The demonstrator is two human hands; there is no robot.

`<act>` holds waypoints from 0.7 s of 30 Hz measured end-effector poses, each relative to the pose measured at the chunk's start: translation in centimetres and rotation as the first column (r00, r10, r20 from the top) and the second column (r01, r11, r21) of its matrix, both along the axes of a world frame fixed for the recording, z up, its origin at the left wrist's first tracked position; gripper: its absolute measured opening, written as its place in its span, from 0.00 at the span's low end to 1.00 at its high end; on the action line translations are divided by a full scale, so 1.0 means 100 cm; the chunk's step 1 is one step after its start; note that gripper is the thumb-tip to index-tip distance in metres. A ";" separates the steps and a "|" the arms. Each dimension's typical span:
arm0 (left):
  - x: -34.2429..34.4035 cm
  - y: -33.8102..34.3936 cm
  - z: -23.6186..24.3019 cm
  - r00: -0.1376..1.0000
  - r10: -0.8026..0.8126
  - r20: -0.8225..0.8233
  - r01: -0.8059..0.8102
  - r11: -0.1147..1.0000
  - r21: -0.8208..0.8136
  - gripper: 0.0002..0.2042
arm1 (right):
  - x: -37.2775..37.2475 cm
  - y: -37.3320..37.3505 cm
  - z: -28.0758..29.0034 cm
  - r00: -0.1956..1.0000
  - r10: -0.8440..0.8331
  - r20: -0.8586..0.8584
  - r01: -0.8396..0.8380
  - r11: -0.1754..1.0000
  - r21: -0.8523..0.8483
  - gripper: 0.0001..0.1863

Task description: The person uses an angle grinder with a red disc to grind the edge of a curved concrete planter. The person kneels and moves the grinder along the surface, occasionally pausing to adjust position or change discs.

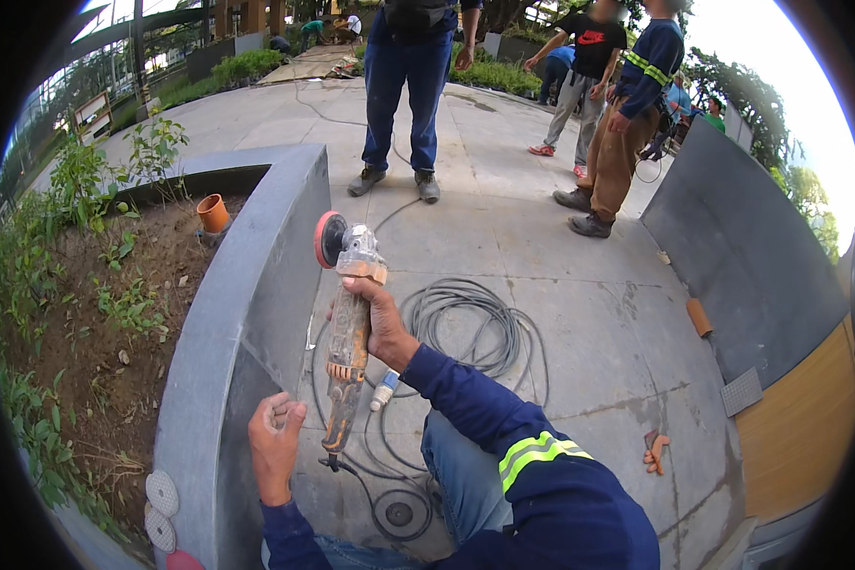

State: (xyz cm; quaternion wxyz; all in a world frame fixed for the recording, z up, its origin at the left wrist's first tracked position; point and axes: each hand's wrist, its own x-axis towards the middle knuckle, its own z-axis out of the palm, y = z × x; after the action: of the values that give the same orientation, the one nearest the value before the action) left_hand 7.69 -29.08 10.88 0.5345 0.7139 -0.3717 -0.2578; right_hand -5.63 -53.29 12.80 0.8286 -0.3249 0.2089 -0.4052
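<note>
My right hand (382, 318) is wrapped round the body of a worn orange and grey angle grinder (348, 332). A red-edged round pad on a black backing disc (331, 239) is fitted at the grinder's far end. The tool stands tilted up, with its cord leaving the near end. My left hand (275, 442) is beside the planter wall (247, 313), fingers loosely bent and thumb apart, with nothing visible in it. Round pale polishing pads (161, 494) lie on the wall's near end, beside a partly visible pink-red pad (183, 560).
A coiled grey cable (470, 323) and a blue and white plug (385, 389) lie on the paving. Near my leg is a dark disc (399, 514). Orange gloves (655, 454) lie to the right. A person (404, 85) stands ahead; others (627, 114) stand beyond a grey panel (741, 237).
</note>
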 end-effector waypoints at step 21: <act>0.001 0.004 0.003 0.999 0.037 0.000 -0.037 0.999 -0.019 0.24 | -0.003 -0.006 -0.007 0.999 -0.035 0.022 0.035 0.999 -0.019 0.21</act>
State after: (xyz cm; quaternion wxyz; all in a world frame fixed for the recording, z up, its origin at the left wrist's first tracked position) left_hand 7.81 -28.70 11.22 0.5457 0.7157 -0.3611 -0.2443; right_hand -5.90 -53.92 12.15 0.8204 -0.3250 0.2016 -0.4251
